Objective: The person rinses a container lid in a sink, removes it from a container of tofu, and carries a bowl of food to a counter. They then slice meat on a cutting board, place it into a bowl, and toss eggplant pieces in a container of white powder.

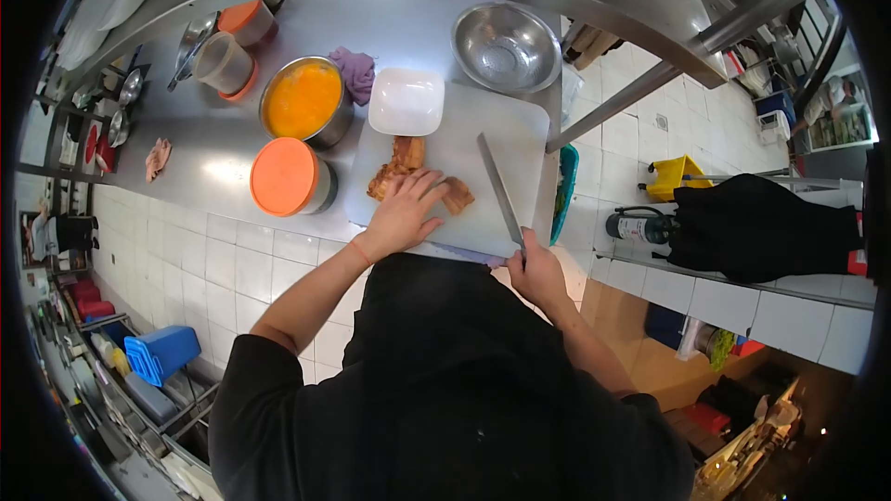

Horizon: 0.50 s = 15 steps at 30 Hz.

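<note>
the steel worktop (pixel 213 144) carries a white cutting board (pixel 501 130), and the browned meat (pixel 406 167) lies on the board's left part. the left hand (pixel 401 213) rests flat on the meat, fingers spread, not clenched. the right hand (pixel 536 269) has its grip closed around the handle of the knife (pixel 499 190). to cut well, i think the fingertips should curl back from the blade. the knife's long axis runs near to far, its tip pointing far and slightly left.

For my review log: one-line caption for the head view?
Left hand presses meat on a cutting board; right hand holds a knife.
</note>
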Motion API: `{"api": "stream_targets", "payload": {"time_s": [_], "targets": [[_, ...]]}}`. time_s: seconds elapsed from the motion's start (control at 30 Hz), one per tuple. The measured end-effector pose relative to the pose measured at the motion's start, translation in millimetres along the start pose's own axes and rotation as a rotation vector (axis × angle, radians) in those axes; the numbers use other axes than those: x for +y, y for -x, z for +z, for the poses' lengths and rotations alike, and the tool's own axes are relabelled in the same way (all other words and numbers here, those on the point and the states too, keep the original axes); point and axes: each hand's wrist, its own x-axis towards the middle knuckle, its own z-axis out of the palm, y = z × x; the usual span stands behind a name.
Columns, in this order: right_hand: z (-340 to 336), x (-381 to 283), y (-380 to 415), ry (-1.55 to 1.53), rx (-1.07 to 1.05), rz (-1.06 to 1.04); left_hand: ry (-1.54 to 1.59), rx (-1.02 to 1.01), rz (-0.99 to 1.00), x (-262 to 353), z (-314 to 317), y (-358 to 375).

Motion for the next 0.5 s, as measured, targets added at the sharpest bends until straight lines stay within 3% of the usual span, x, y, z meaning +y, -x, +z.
{"api": "stream_targets", "payload": {"time_s": [0.1, 0.23, 0.27, 0.33, 0.47, 0.5], "targets": [[-4, 26, -4, 0.1, -0.168, 0.066, 0.01, -0.027, 0.142, -1, 14, -22], [-19, 27, -11, 0.086, -0.177, 0.028, -0.047, -0.065, 0.252, -7, 20, -53], [-22, 31, -15, 0.087, -0.186, 0.007, -0.056, -0.062, 0.257, -9, 21, -61], [-27, 31, -21, 0.087, -0.188, -0.01, 0.022, -0.277, 0.249, -10, 22, -74], [-27, 26, -27, 0.204, -0.237, 0.031, 0.087, -0.317, 0.184, 5, 33, -74], [-23, 25, -27, 0.224, -0.237, 0.051, 0.184, -0.21, 0.08, 14, 41, -64]]}}
